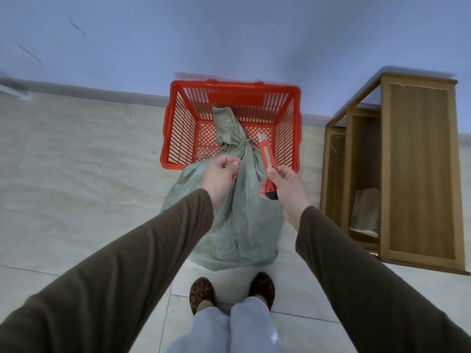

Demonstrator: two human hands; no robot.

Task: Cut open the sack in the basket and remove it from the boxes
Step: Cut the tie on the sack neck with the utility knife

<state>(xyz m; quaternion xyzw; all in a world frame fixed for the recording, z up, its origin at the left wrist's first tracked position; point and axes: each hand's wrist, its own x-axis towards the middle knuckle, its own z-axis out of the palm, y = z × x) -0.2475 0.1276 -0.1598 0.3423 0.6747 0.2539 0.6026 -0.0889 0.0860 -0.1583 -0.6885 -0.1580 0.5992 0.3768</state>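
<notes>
I see the grey-green woven sack (237, 200) tied, uncut — my left hand (220, 175) pinches its twine, right hand (283, 183) grips the red box-cutter (267, 164); everything remains.

— What are your hands doing?
— Your right hand (283, 186) grips a red utility knife (267, 164), blade out and pointing away from you, just beside the sack's tied neck. Your left hand (220, 178) pinches a thin strand against the green sack (237, 225).
— Where's the sack lying?
— Its tied top sits inside the red basket (178, 123); its bulk hangs over the near rim onto the tiled floor (63, 200), before your leopard-print slippers (202, 290). A wooden shelf unit (418, 174) stands on the right.
</notes>
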